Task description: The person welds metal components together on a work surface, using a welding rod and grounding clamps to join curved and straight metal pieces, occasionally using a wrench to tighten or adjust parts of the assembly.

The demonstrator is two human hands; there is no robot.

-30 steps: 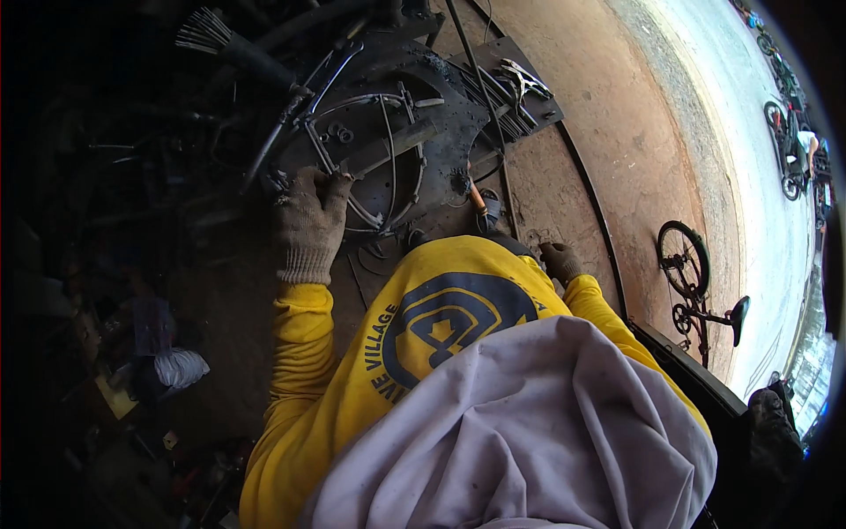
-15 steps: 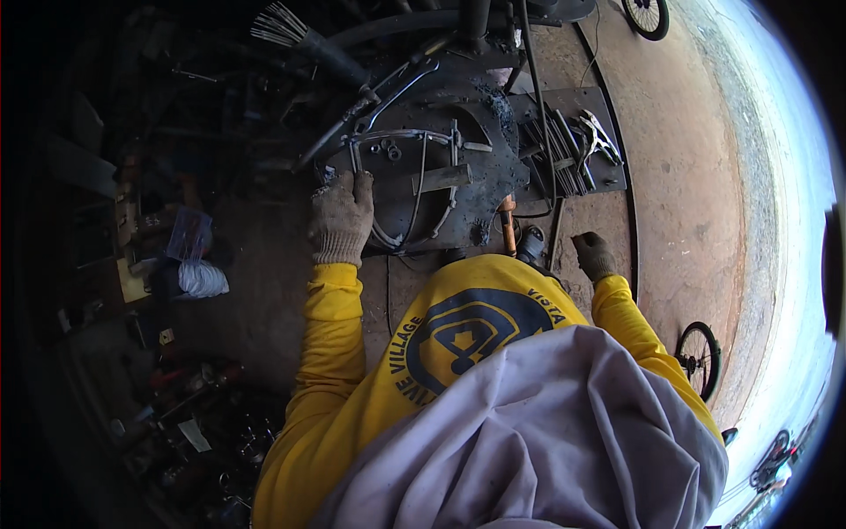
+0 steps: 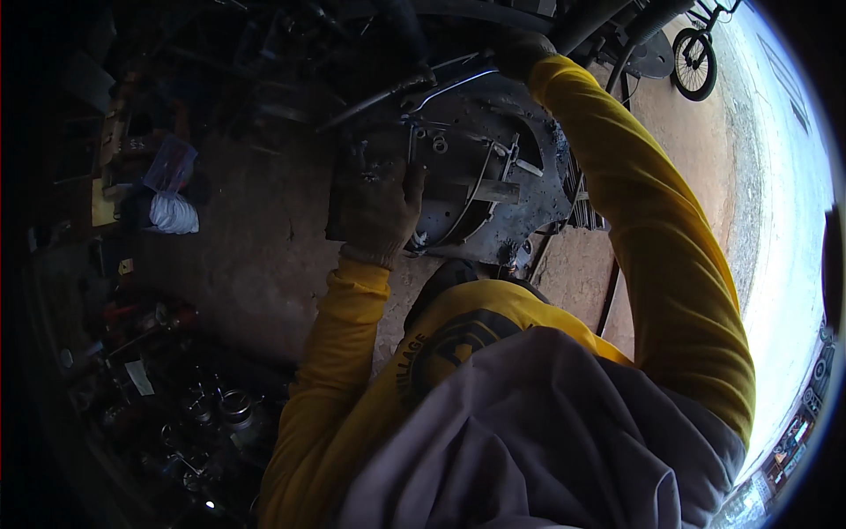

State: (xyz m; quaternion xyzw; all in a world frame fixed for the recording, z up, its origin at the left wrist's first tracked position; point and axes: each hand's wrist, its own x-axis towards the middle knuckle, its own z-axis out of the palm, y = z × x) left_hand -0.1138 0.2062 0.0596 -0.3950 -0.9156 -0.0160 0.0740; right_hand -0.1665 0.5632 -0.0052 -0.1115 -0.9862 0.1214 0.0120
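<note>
A bent metal rod frame (image 3: 480, 189) lies on the dark steel worktable (image 3: 546, 212). My left hand (image 3: 385, 212), in a knit glove, is closed on the frame's left side, its thumb up beside the bar. A flat metal strip (image 3: 495, 191) crosses the frame, and loose ring nuts (image 3: 439, 143) lie inside its far side. My right hand (image 3: 522, 55), gloved too, reaches to the far side of the table, near the end of a long shiny wrench (image 3: 458, 86). Deep shadow hides its fingers, so I cannot make out any hold.
Dark pipes (image 3: 586, 22) rise at the far edge. A bundle of thin metal bars (image 3: 586, 212) sits right of the table, partly behind my right sleeve. A bicycle (image 3: 694, 66) stands far right. At left are a clear plastic box (image 3: 172, 163) and a white bundle (image 3: 174, 213).
My right hand has swung up from the table's near right side to its far side. My left hand stays at the frame. The view has shifted and darkened.
</note>
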